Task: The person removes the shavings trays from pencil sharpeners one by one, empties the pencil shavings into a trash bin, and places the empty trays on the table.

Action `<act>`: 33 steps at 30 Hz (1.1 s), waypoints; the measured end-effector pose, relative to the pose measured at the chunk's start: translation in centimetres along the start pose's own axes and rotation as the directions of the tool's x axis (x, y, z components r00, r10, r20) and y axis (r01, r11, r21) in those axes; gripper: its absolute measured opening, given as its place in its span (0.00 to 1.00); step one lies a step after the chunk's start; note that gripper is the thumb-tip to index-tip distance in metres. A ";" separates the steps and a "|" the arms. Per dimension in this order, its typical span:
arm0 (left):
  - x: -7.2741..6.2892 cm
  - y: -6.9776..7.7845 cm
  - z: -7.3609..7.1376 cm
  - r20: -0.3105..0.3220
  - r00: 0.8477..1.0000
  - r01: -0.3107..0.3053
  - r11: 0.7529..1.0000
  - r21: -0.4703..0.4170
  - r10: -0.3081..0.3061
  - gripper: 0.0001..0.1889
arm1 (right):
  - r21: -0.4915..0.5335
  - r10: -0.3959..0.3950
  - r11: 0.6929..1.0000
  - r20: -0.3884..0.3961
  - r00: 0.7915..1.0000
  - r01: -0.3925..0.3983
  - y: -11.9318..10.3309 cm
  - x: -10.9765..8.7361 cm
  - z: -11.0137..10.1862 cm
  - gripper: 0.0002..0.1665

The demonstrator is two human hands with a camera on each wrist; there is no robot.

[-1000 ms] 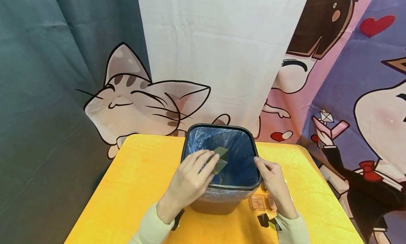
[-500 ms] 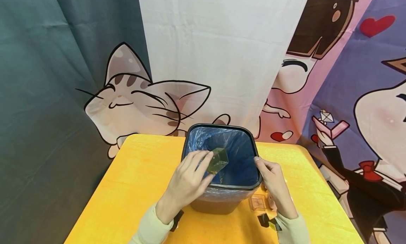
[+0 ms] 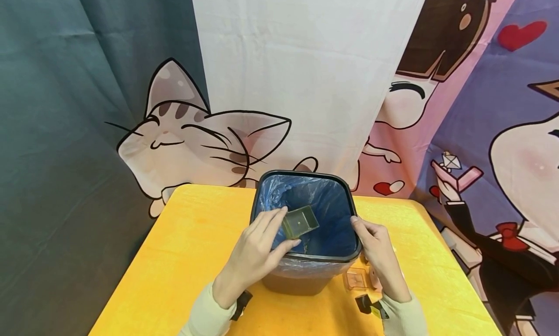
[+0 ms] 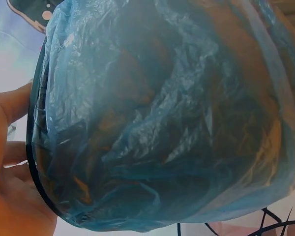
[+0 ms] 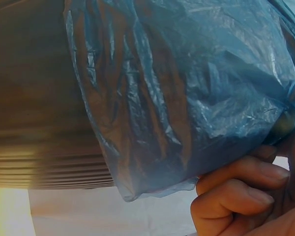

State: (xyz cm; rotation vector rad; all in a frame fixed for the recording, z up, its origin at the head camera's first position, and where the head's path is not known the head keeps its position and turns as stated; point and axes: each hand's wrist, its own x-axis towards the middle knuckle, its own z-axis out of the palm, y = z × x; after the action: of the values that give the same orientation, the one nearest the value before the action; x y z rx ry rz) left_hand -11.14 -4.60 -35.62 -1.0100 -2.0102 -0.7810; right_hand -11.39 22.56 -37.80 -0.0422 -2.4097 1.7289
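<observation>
A small dark green box (image 3: 300, 222), see-through and square, is tilted over the mouth of a lined trash bin (image 3: 301, 285), its hollow side facing the head camera. My left hand (image 3: 249, 256) holds it between the fingers and thumb. At the bin's right side my right hand (image 3: 376, 241) grips the black rim, thumb on top. The right wrist view shows curled fingers (image 5: 236, 196) below the blue bag (image 5: 162, 98). In the left wrist view, the bin's bagged side (image 4: 162, 118) hides the box, and part of my left hand (image 4: 19, 191) shows.
The bin stands on a yellow-covered table (image 3: 183, 248). Right of it, near my right wrist, lie a clear orange square box (image 3: 355, 279) and a pink item (image 3: 374, 278), partly hidden. A cartoon-printed curtain (image 3: 297, 84) hangs behind.
My left fingers and thumb have spread wider around the green box. The box has turned, so its hollow side now faces the head camera. My right hand stays on the rim.
</observation>
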 end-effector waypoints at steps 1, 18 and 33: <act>-0.1 0.0 0.0 0.007 1.000 0.015 1.000 -0.018 -0.015 0.32 | -0.005 -0.005 1.000 -0.002 1.000 0.005 0.1 0.0 0.0 0.28; -0.5 0.1 -1.4 0.147 0.942 0.329 0.911 -0.250 -0.300 0.32 | -0.027 -0.012 1.000 -0.020 1.000 0.011 0.2 0.0 0.1 0.28; -1.2 -0.9 -1.9 0.063 0.941 0.336 0.905 -0.261 -0.332 0.29 | -0.003 0.040 0.999 0.007 0.999 -0.040 0.1 0.0 0.0 0.27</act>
State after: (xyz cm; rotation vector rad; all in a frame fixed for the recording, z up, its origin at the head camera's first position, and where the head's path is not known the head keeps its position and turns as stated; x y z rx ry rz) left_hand -10.76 -7.02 -35.74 -0.8253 -2.1630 -1.2617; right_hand -11.37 22.54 -37.87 -0.0855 -2.4319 1.7458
